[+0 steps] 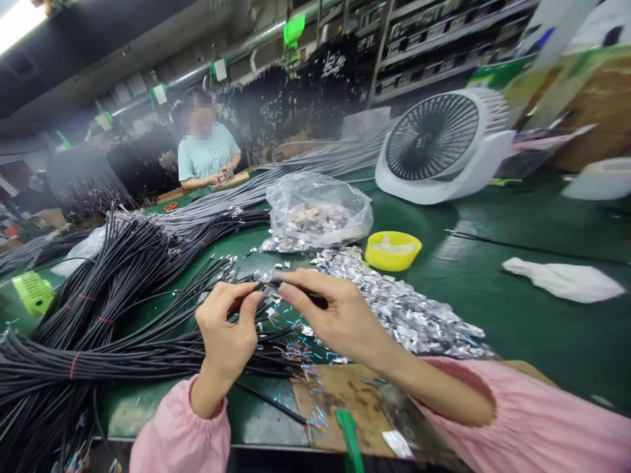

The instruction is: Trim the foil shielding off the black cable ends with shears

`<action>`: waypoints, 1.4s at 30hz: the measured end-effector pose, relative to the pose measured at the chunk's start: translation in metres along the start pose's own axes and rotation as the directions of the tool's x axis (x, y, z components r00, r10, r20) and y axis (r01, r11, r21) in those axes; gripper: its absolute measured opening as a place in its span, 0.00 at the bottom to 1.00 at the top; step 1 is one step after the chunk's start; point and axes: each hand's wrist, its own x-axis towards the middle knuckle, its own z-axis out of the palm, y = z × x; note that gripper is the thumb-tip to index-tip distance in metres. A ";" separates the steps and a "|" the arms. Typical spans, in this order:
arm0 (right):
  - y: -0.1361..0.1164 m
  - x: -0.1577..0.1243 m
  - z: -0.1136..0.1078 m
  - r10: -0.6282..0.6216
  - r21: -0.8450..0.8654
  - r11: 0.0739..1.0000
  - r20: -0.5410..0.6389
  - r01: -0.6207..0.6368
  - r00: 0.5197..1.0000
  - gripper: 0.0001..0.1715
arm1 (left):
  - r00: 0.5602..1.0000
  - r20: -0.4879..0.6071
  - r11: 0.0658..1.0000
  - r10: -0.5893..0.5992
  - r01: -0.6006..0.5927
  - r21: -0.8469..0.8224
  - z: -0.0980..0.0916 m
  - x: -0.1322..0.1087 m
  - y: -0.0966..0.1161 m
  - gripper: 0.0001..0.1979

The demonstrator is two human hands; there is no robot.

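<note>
I hold two bare hands, in pink sleeves [182,437], close together over a green table [532,341], just left of the foil pile [409,312]. My left hand [227,322] pinches a dark cable end [259,286], thumb and forefinger closed on it. My right hand [340,312], reaching in across the foil pile's near edge, meets the same end in a narrow pinch between thumb and forefinger; I cannot tell how firm that hold is, the tip being too small to read.

Loose black cables [148,263], some bound with red ties [75,365], spread well to the left of the foil pile. Wire scraps [302,348] in blue, white and red litter its left side. Just beyond it I see a clear bag [340,213] of small pieces and a yellow tub [393,259]; a white fan [438,190] stands farther back. A white wrap [564,279] lies to its right. On my side of it, a green-handled tool [350,437] rests on a stained board [325,387]. Far beyond the foil pile, to the left, a co-worker [210,157] in a light blue shirt sits with both hands at a small piece of work.
</note>
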 end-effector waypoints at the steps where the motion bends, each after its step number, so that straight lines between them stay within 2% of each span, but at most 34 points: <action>1: 0.000 0.000 0.000 0.016 0.011 1.000 0.000 -0.016 1.000 0.13 | 1.000 -0.008 1.000 0.007 -0.007 0.005 0.000 0.000 0.000 0.05; 7: 0.000 0.000 -0.003 0.035 0.006 0.999 0.004 -0.035 0.999 0.12 | 0.992 -0.077 0.989 0.104 -0.095 0.111 0.002 -0.003 0.003 0.04; 11: -0.002 -0.002 -0.002 -0.017 -0.046 0.999 -0.055 0.014 0.998 0.11 | 0.992 -0.088 0.988 0.085 -0.072 0.140 0.004 -0.003 0.005 0.04; 14: -0.003 -0.002 -0.001 -0.062 -0.061 0.996 -0.065 0.058 0.996 0.11 | 0.999 0.037 0.999 -0.029 0.028 0.031 0.000 0.001 0.005 0.08; 17: -0.002 -0.001 -0.002 -0.045 -0.040 0.998 -0.045 0.043 0.998 0.11 | 0.961 0.223 0.973 -0.165 0.196 -0.125 -0.005 0.006 0.004 0.13; 19: -0.001 0.001 -0.002 0.016 -0.012 1.000 -0.058 -0.017 0.998 0.11 | 0.953 0.228 0.952 -0.199 0.243 -0.186 -0.007 0.007 0.003 0.11; 22: -0.002 0.003 -0.004 0.088 0.076 0.994 -0.063 -0.083 0.994 0.11 | 0.982 0.106 0.967 -0.158 0.175 -0.185 -0.004 0.005 0.002 0.04; 25: -0.004 0.004 -0.004 0.052 0.139 0.989 -0.034 -0.047 0.998 0.13 | 0.992 0.074 0.982 -0.101 0.111 -0.150 0.000 0.001 0.002 0.02; 29: -0.005 0.003 -0.003 0.064 0.159 0.986 -0.056 -0.054 0.996 0.12 | 0.986 0.156 0.987 -0.056 0.078 -0.139 0.000 0.001 0.003 0.04; 32: -0.005 0.001 -0.003 0.112 0.166 0.980 -0.015 -0.108 0.994 0.14 | 0.965 0.262 0.985 0.028 0.018 -0.171 -0.003 0.005 0.001 0.07; 35: -0.006 -0.001 -0.004 0.118 0.142 0.982 0.039 -0.122 0.992 0.14 | 0.937 0.325 0.980 0.130 -0.071 -0.188 -0.009 0.009 -0.001 0.09; 37: -0.007 -0.002 -0.005 0.063 0.104 0.992 0.046 -0.068 0.997 0.13 | 0.924 0.337 0.975 0.181 -0.125 -0.183 -0.013 0.012 0.000 0.09; 39: -0.006 -0.002 -0.006 -0.092 0.047 0.995 0.035 0.090 0.995 0.12 | 0.899 0.388 0.973 0.203 -0.142 -0.181 -0.017 0.015 0.002 0.09; 41: -0.005 -0.003 -0.007 -0.274 -0.009 0.961 0.030 0.275 0.961 0.11 | 0.862 0.460 0.972 0.212 -0.136 -0.193 -0.020 0.016 0.004 0.09; 42: -0.005 -0.003 -0.008 -0.328 -0.030 0.944 0.026 0.329 0.944 0.11 | 0.854 0.473 0.971 0.218 -0.138 -0.197 -0.020 0.016 0.005 0.09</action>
